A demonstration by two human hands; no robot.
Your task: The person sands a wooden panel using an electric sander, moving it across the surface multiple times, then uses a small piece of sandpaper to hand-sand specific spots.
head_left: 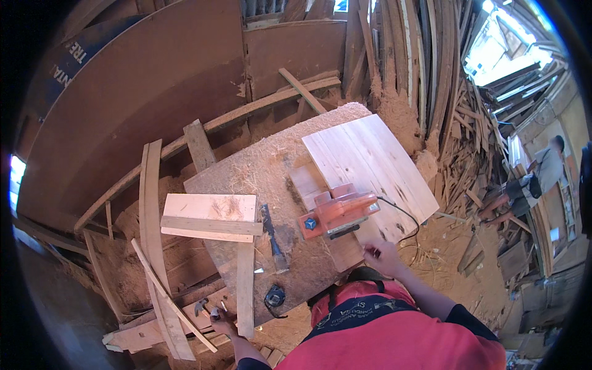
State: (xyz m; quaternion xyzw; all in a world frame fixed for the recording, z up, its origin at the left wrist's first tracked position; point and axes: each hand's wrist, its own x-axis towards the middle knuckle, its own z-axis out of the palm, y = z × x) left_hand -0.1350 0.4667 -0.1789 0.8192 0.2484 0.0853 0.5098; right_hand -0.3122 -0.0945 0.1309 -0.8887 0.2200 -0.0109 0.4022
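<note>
Low at the left, my left hand is closed beside the workbench, apparently round the handle of a hammer whose metal head shows just past the fingers. My right hand hovers by the near edge of the bench with fingers curled together; whatever they may pinch is too small to make out. Just beyond it, an orange electric planer rests on boards, its black cord trailing right. Under and behind the planer lies a wide pale wooden panel.
On the sawdust-covered workbench lie short boards, a dark long-bladed tool and a tape measure. Long planks lean at the left. Timber and scrap wood pile up behind. Another person bends at the far right.
</note>
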